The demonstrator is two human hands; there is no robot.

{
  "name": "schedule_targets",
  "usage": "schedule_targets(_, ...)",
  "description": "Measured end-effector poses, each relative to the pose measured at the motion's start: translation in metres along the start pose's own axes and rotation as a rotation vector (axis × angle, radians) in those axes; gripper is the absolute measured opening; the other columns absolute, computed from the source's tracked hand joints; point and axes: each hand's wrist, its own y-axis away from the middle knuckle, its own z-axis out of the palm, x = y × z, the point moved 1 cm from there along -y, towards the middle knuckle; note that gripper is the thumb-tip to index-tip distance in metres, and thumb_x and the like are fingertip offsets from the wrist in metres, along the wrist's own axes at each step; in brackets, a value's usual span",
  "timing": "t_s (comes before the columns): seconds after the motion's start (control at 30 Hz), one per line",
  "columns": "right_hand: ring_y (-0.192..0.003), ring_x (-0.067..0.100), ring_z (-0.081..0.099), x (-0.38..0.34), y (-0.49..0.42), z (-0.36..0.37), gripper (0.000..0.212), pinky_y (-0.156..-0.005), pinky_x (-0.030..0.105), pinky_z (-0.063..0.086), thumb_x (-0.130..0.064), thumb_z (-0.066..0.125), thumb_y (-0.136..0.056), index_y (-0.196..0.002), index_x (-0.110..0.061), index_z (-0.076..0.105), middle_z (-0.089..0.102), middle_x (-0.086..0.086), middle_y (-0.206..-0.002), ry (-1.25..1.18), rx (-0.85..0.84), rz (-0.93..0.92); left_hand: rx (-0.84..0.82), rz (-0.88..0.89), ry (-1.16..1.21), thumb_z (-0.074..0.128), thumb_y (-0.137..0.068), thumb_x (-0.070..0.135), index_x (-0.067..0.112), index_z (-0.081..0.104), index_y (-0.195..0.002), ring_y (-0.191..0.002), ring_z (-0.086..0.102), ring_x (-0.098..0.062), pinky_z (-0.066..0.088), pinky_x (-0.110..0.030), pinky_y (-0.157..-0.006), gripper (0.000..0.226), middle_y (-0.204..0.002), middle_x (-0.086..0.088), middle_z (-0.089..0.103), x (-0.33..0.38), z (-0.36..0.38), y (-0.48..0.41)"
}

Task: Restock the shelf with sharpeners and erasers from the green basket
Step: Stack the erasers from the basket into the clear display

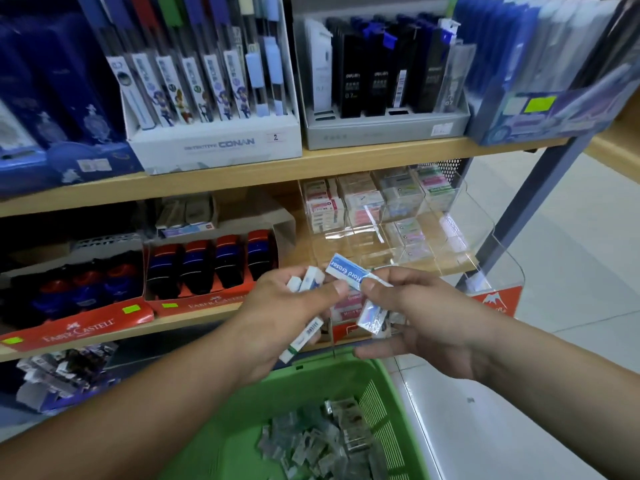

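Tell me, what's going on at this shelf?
A person is restocking erasers. The left hand grips a few erasers, and the right hand pinches a blue eraser, with another wrapped one held below. Both hands hover above the basket, which holds more small wrapped packs. The clear organiser on the shelf behind is partly filled.

The left forearm (156, 403) and right forearm (540, 358), coming in from the lower left and lower right of the frame, are bare along their whole visible length, and the left grip (287, 310) and right grip (426, 313) are bare too, with short plain thumbnails.
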Motion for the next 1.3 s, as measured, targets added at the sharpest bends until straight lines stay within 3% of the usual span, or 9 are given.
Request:
schedule_targets(0.13, -0.107, 0.035, 0.074, 0.001, -0.005, 0.0, 0.018, -0.082, 0.057, 0.063, -0.024, 0.07, -0.1, -0.109, -0.009, 0.073, 0.076, 0.017, -0.113, 0.105, 0.007, -0.012, 0.016, -0.05, 0.108, 0.075, -0.093, 0.017, 0.008, 0.075, -0.103, -0.066, 0.055, -0.018, 0.042, -0.027, -0.047, 0.014, -0.078, -0.013, 0.062, 0.003, 0.003, -0.002)
schedule_targets(0.23, -0.091, 0.027, 0.072, -0.005, -0.012, -0.007, 0.01, -0.084, 0.054, 0.063, -0.023, 0.072, -0.098, -0.095, -0.013, 0.074, 0.076, 0.014, -0.096, 0.203, 0.111, -0.094, 0.035, -0.035, 0.094, 0.068, -0.098, 0.016, 0.012, 0.07, -0.105, -0.066, 0.057, -0.019, 0.041, -0.029, -0.048, 0.008, -0.079, -0.014, 0.065, 0.017, -0.002, -0.009)
schedule_targets(0.33, -0.071, 0.016, 0.066, -0.013, -0.017, -0.019, 0.014, -0.068, 0.036, 0.059, -0.022, 0.071, -0.099, -0.086, -0.017, 0.073, 0.07, -0.001, -0.073, 0.353, 0.225, -0.23, 0.088, 0.028, -0.174, 0.064, -0.1, 0.019, 0.022, 0.07, -0.104, -0.06, 0.06, -0.013, 0.046, -0.029, -0.049, 0.008, -0.072, -0.002, 0.069, 0.028, -0.008, -0.016)
schedule_targets(0.47, -0.069, 0.012, 0.064, -0.016, -0.023, -0.033, 0.012, -0.063, 0.028, 0.057, -0.022, 0.071, -0.098, -0.09, -0.014, 0.074, 0.068, -0.003, -0.074, 0.312, 0.263, -0.284, 0.021, 0.153, -0.526, 0.07, -0.098, 0.017, 0.032, 0.072, -0.103, -0.075, 0.07, -0.018, 0.064, -0.033, -0.068, 0.016, -0.095, 0.005, 0.072, 0.027, 0.0, -0.029)
schedule_targets(0.57, -0.063, 0.005, 0.06, -0.012, -0.026, -0.04, 0.011, -0.057, 0.018, 0.047, -0.022, 0.071, -0.098, -0.09, -0.017, 0.075, 0.066, -0.009, -0.073, 0.321, 0.258, -0.303, 0.056, 0.25, -0.752, 0.077, -0.091, 0.014, 0.031, 0.07, -0.088, -0.083, 0.071, -0.012, 0.064, -0.042, -0.075, 0.018, -0.092, 0.007, 0.071, 0.021, 0.009, -0.043)
schedule_targets(0.8, -0.069, 0.01, 0.066, -0.01, -0.027, -0.049, 0.009, -0.055, 0.018, 0.051, -0.02, 0.072, -0.098, -0.091, -0.016, 0.076, 0.07, -0.003, -0.077, 0.208, 0.207, -0.291, 0.089, 0.284, -1.042, 0.077, -0.09, 0.028, 0.035, 0.07, -0.078, -0.076, 0.069, -0.006, 0.062, -0.039, -0.068, 0.016, -0.083, 0.011, 0.073, 0.01, 0.013, -0.058)
schedule_targets(1.03, -0.075, 0.014, 0.067, -0.013, -0.026, -0.044, 0.01, -0.06, 0.022, 0.054, -0.021, 0.073, -0.097, -0.089, -0.018, 0.077, 0.071, -0.007, -0.081, 0.222, 0.221, -0.297, -0.035, 0.246, -1.433, 0.071, -0.091, 0.03, 0.033, 0.074, -0.103, -0.085, 0.066, -0.011, 0.061, -0.036, -0.069, 0.013, -0.097, 0.01, 0.072, 0.019, 0.022, -0.057)
schedule_targets(1.2, -0.07, 0.0, 0.068, -0.015, -0.023, -0.043, 0.008, -0.053, 0.013, 0.049, -0.022, 0.072, -0.097, -0.091, -0.02, 0.076, 0.071, -0.007, -0.086, 0.307, 0.182, -0.322, 0.065, 0.325, -1.043, 0.074, -0.092, 0.028, 0.033, 0.076, -0.095, -0.087, 0.065, -0.007, 0.06, -0.035, -0.077, 0.007, -0.092, 0.013, 0.068, 0.019, 0.009, -0.047)
schedule_targets(1.3, -0.083, -0.01, 0.068, -0.017, -0.019, -0.037, 0.012, -0.059, 0.007, 0.049, -0.017, 0.069, -0.099, -0.1, -0.025, 0.078, 0.069, -0.013, -0.106, 0.42, 0.085, -0.373, -0.023, 0.169, -0.769, 0.078, -0.091, 0.034, 0.025, 0.078, -0.096, -0.091, 0.071, -0.026, 0.061, -0.047, -0.084, 0.011, -0.095, -0.003, 0.074, 0.029, 0.001, -0.033)
